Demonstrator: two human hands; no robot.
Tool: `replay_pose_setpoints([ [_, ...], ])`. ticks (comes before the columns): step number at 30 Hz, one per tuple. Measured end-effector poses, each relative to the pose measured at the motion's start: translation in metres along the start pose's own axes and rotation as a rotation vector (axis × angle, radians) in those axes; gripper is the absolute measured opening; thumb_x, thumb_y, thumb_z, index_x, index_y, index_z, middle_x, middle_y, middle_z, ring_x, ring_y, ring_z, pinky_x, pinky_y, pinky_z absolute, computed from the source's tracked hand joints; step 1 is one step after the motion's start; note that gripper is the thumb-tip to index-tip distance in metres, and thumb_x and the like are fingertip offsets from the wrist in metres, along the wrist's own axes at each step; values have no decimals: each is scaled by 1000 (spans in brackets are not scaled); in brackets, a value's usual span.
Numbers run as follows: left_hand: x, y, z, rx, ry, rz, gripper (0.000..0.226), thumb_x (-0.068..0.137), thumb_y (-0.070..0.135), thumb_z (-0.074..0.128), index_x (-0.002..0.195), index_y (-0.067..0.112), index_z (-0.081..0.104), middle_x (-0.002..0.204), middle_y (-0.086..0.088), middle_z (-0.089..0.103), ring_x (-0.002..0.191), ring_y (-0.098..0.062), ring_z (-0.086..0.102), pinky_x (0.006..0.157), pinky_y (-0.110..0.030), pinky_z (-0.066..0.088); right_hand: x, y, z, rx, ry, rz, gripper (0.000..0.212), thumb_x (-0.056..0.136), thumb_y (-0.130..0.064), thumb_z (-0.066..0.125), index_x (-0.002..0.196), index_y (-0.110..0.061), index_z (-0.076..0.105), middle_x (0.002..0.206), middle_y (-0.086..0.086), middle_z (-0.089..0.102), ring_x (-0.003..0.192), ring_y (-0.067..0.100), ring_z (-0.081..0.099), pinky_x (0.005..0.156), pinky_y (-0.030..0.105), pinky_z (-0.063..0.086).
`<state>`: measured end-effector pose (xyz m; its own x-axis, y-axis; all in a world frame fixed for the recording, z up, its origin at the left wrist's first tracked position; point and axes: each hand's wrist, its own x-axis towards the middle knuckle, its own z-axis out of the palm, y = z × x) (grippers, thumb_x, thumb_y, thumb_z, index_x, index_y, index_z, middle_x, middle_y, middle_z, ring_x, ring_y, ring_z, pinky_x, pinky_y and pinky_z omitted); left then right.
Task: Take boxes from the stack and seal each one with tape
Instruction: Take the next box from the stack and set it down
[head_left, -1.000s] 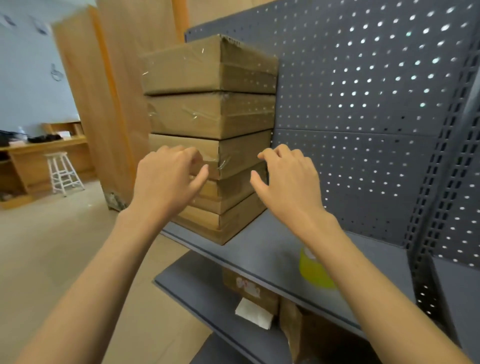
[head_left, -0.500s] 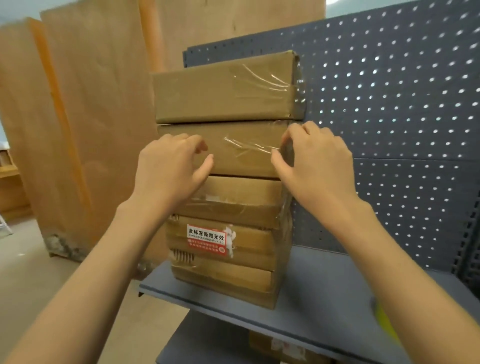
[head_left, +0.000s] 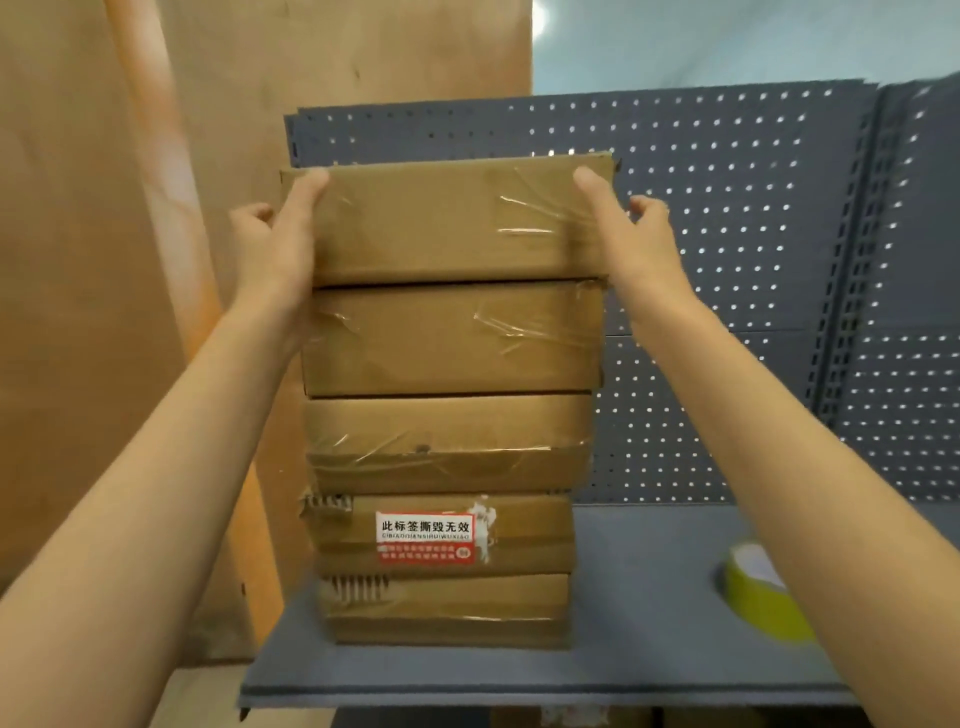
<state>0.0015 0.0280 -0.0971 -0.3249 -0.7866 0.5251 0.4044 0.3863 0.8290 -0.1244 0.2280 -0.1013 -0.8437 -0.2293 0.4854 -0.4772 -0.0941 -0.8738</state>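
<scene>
A person's left hand (head_left: 275, 244) and right hand (head_left: 631, 234) clasp opposite ends of the top box (head_left: 447, 221) on a stack of five cardboard boxes (head_left: 447, 441) at frame centre, thumbs across its front. The stack stands on a grey shelf (head_left: 639, 613) backed by perforated grey panel (head_left: 727, 249); a yellow tape roll (head_left: 753, 592) lies lower right; plywood sheets (head_left: 104, 260) fill the left

stockroom | grey pegboard shelving (head_left: 727, 218) | stacked cardboard boxes (head_left: 447, 395)
</scene>
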Motion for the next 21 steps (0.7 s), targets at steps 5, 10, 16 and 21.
replay_pose_setpoints([
  [5,27,9,-5,-121,-248,-193,52,79,65,60,113,25,62,99,5,72,80,-10,70,58,-21,53,12,-23,8,115,-3,170,97,78,-71,54,150,-14,23,146,-4,38,129,19,43,102,33,38],
  [10,36,15,-1,-4,-349,-208,36,85,61,54,102,31,62,83,11,67,73,-6,66,67,-24,50,16,-26,15,123,-37,183,87,72,-73,59,139,-20,44,130,-4,56,118,20,55,102,41,43],
  [16,36,12,1,-35,-279,-202,28,80,56,57,91,29,58,78,9,61,71,-9,61,71,-26,50,12,-28,18,119,5,172,61,81,-62,56,126,-21,53,114,-5,62,103,15,60,90,35,49],
  [21,24,26,3,-52,-187,-86,33,84,57,56,101,29,54,94,8,60,87,-8,60,75,-26,53,4,-39,12,143,66,87,32,88,-55,51,91,-24,55,90,-10,58,84,7,58,66,23,45],
])
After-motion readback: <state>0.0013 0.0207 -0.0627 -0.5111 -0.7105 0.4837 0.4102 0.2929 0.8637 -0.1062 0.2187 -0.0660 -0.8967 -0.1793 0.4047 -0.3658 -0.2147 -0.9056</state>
